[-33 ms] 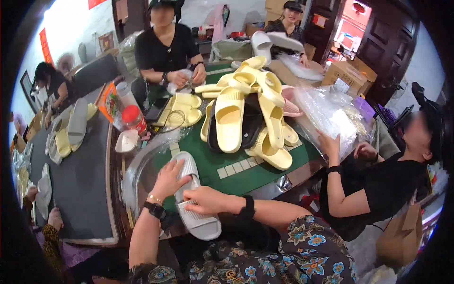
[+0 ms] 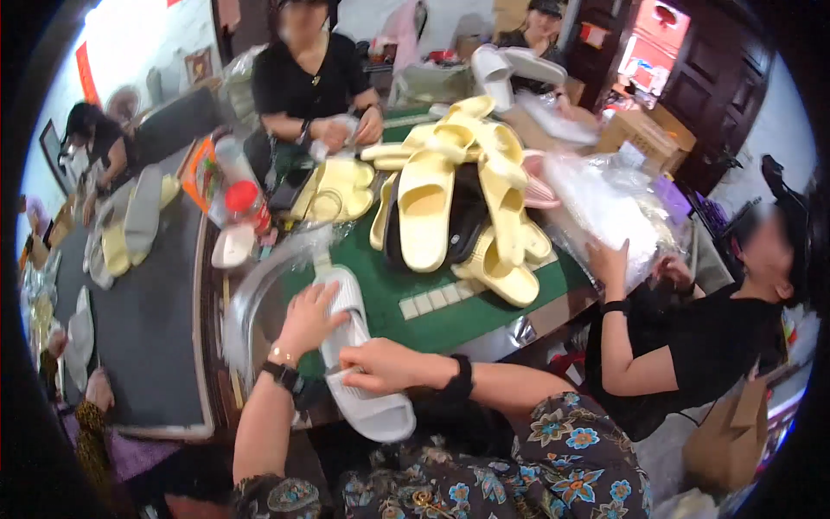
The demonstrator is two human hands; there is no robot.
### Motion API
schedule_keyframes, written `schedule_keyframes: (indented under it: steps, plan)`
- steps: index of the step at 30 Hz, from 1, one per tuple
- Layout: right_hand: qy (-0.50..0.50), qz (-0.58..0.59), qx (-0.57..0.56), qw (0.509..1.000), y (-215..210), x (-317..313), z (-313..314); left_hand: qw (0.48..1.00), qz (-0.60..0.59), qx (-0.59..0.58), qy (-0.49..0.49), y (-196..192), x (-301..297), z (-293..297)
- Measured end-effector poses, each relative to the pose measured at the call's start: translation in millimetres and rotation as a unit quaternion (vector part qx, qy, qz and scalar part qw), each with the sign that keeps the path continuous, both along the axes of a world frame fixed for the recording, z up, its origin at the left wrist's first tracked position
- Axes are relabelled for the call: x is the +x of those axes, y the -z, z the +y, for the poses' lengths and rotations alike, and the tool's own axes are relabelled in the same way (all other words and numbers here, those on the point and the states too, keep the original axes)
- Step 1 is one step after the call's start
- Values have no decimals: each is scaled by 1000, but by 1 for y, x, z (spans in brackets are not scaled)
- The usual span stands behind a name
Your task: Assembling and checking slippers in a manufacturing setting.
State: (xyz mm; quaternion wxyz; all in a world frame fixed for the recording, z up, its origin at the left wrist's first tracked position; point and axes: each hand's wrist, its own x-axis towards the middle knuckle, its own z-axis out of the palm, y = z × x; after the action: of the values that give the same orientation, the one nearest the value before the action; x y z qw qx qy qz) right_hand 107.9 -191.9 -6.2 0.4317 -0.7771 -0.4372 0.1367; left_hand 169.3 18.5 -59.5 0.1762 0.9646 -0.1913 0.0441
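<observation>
The left hand (image 2: 309, 318) lies spread on a white slipper (image 2: 363, 372) at the green desk (image 2: 450, 298) edge, the right hand (image 2: 380, 365) pinching its side; it looks light, soft and bendy, best gripped mid-sole.

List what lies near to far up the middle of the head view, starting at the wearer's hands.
Right hand and left hand on a white slipper → green table top → heap of pale yellow slippers → person in black across the table.
</observation>
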Motion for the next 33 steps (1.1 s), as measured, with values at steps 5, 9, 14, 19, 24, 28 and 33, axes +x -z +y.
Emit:
schedule_keyframes:
  steps: [5,9,14,19,24,28,33]
  plan:
    - [11,96,17,995,-41,-26,-45,995,-66,-32,-68,-8,0,-3]
    - [336,221,244,882,-46,-22,-77,991,-64,-43,-112,-18,-17,13]
    - [294,401,382,779,-48,-31,-77,992,-43,-53,-108,-28,-60,25]
    - [244,453,425,745,-10,-25,-58,994,-12,-72,-81,-20,-89,21]
    - [150,528,424,720,37,-3,-21,987,-73,-123,-76,-11,-74,-5]
    - [172,518,407,732,35,0,-18,994,-29,-99,-41,-19,-69,-3]
    - [235,490,317,777,30,-12,-49,964,-58,-161,-203,-27,-49,42]
